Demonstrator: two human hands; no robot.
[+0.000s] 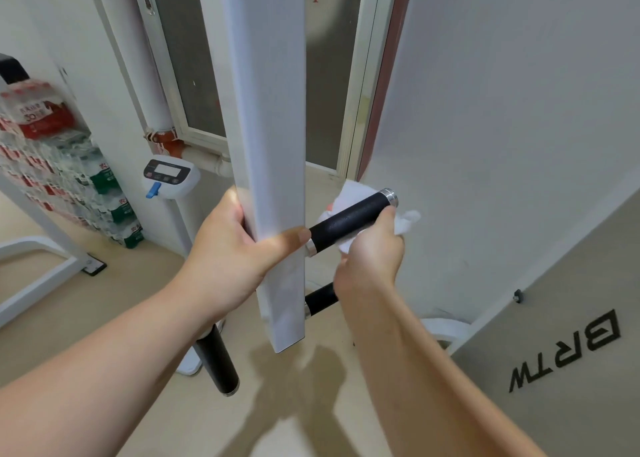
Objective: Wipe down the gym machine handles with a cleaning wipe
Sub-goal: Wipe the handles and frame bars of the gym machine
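1. Centrally, a tall white flat-sided metal upright (270,110) of the gym machine runs from 12 o'clock down to the middle of the view, ending above the beige floor (104,318)
2. The left hand (228,252) grips this upright at its lower part; the fingers (231,204) curl round its left edge and the thumb lies flat across its front face
3. A short black textured handle with chrome end caps (346,219) sticks out from the upright toward 2 o'clock
4. The crumpled white cleaning wipe (351,193) is wrapped about this handle, showing above it and bunched beside the outer cap
5. The right hand (372,256) holds the wipe against the handle from below, thumb tip pressed near the outer chrome cap; the other fingers are hidden behind the handle, so I cannot tell how they lie
6. A second black handle (320,299) juts out lower on the same side, partly behind the right wrist
7. A third black handle (218,363) points toward 7 o'clock, below the left forearm
8. At 9 o'clock stand stacked shrink-wrapped packs of water bottles (69,179), with a white scale head with a grey display (169,176) just beside them
9. At 4 o'clock lies a grey panel with black letters BRTW (568,352), seen upside down
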